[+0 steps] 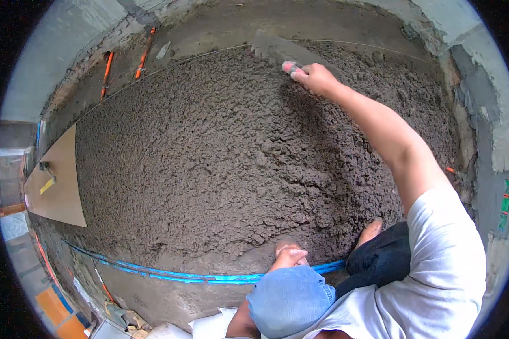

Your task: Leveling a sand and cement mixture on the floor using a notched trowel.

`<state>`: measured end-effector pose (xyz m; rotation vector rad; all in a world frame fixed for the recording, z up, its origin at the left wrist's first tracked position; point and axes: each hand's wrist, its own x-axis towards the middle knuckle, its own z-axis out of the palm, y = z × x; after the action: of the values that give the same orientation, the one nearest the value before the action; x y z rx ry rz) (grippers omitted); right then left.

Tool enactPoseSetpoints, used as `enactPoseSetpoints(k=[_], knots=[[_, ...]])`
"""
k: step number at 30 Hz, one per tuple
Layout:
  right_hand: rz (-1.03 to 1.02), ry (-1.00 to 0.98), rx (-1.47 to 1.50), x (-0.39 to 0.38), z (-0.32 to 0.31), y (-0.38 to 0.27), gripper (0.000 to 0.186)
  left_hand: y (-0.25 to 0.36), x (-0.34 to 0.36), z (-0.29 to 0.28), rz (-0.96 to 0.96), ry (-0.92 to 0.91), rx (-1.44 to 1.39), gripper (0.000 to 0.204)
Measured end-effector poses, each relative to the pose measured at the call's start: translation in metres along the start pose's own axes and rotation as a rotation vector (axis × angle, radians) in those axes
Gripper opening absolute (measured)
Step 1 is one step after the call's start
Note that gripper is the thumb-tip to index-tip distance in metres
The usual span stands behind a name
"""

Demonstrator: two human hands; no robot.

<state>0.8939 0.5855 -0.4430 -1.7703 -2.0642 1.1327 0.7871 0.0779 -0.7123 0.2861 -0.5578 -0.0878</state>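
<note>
My right hand [316, 79] grips the pink and dark handle of a trowel [294, 53], arm stretched out toward the far side. Its long grey blade lies at the far edge of a bed of rough, damp mortar [209, 141], partly hidden by the hand. A thin string runs along that far edge, passing by the blade. Down near my bent knee [291, 299] in light blue denim, my left hand [290, 257] rests just over my bare foot. Its fingers look drawn together, and I see nothing in them.
Blue pipes [203, 278] run along the near edge of the mortar. At left lies a tan board [59, 186] bearing a small tool with a yellow strip [47, 185]. Orange pipes [144, 53] stick out at the far left. Rough grey walls [483, 107] border the bed.
</note>
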Motion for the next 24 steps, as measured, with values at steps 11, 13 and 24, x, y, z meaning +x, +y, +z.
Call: enactPoseSetpoints(k=[11,13,24], knots=[[-0.013,0.362,-0.383,-0.016,0.085,-0.014,0.026,-0.008,-0.026,-0.012,-0.157,0.065,0.264,0.062],[-0.094,0.424,-0.363,-0.01,0.12,-0.014,0.028,0.022,-0.008,-0.001,-0.248,0.157,0.216,0.061],[-0.308,0.293,-0.164,0.045,0.162,-0.139,0.022,0.089,0.068,0.155,0.193,1.612,0.148,0.028]])
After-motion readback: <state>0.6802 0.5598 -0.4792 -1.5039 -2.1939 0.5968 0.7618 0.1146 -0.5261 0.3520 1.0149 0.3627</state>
